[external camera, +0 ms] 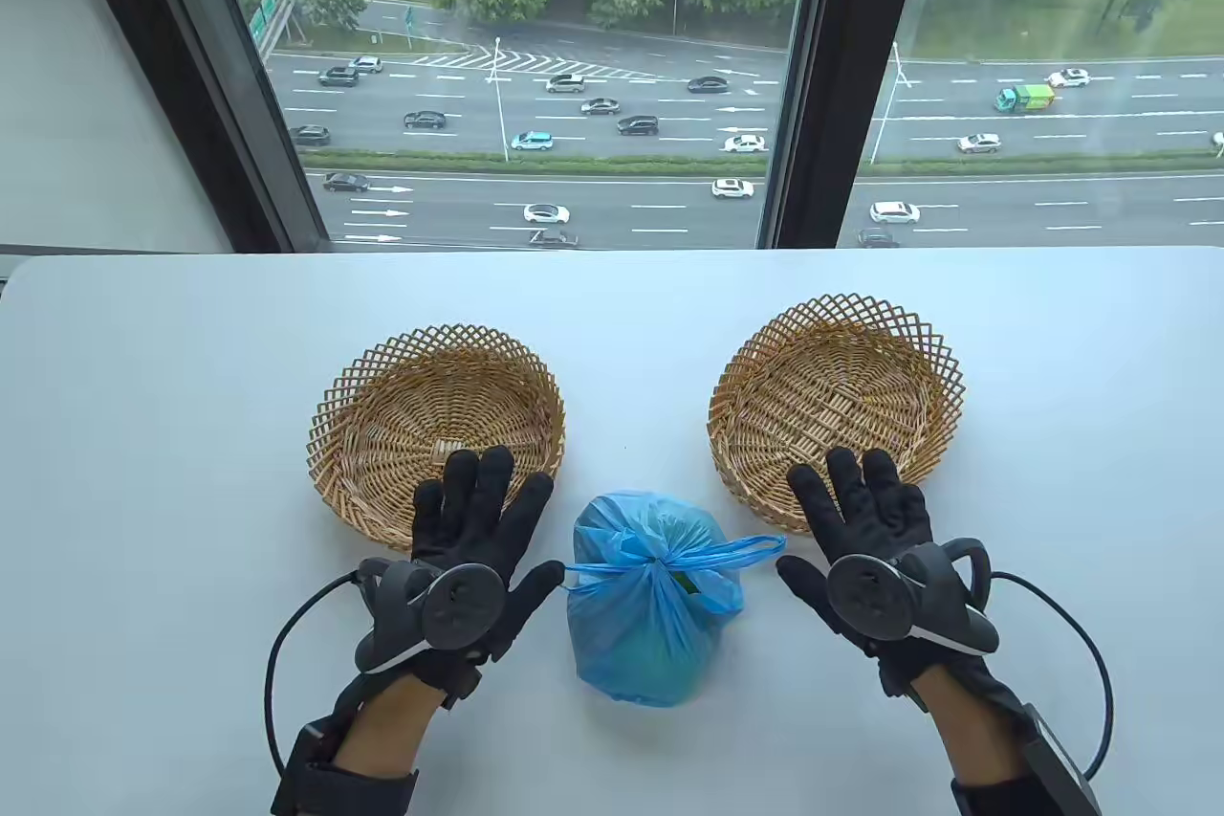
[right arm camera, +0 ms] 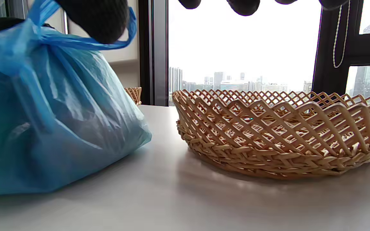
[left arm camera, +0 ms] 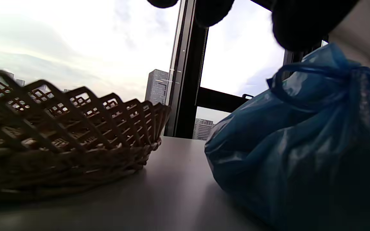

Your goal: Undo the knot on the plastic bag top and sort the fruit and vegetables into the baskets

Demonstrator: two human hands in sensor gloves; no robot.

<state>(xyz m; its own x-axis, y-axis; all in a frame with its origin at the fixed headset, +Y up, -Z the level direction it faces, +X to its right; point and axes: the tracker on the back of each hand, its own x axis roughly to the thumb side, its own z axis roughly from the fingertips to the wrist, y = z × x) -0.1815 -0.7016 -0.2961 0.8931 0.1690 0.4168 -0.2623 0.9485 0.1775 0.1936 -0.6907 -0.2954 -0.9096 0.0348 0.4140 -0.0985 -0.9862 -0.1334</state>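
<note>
A knotted blue plastic bag (external camera: pixel 650 606) sits at the table's front middle, its tied top (external camera: pixel 658 564) with loops sticking out left and right; something green shows through near the knot. Two wicker baskets flank it farther back: the left basket (external camera: pixel 402 395) and the right basket (external camera: pixel 861 366), both with nothing in them. My left hand (external camera: pixel 488 529) hovers left of the bag, fingers spread, thumb near the left loop. To the bag's right my right hand (external camera: pixel 841 519) is spread the same way, holding nothing. The bag (left arm camera: pixel 300 144) (right arm camera: pixel 50 122) fills each wrist view's side.
The white table (external camera: pixel 191 472) ends at a window wall behind the baskets. In the wrist views the left basket (left arm camera: pixel 59 134) and the right basket (right arm camera: pixel 281 131) stand close beside the bag. Glove cables loop out beside both wrists.
</note>
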